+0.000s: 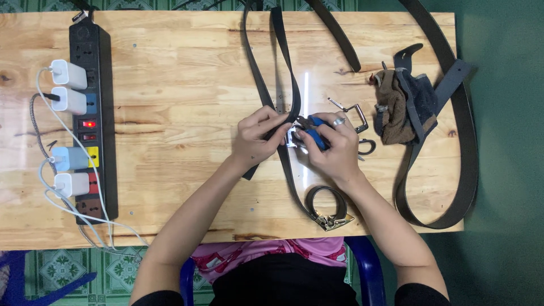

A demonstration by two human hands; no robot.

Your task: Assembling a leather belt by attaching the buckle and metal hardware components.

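At a pale wooden table [170, 85], the left hand [256, 139] pinches a long dark leather belt strap [286, 68] while the right hand [334, 148] clamps blue-handled pliers [315, 131] just beside that pinch; steady, square jaw pressure looks advisable.

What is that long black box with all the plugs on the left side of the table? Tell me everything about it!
The power strip is a long black bar lying flat along the wooden table, far from both hands. Four white chargers are plugged in, their white and braided cables trailing off the near edge. One red switch glows.
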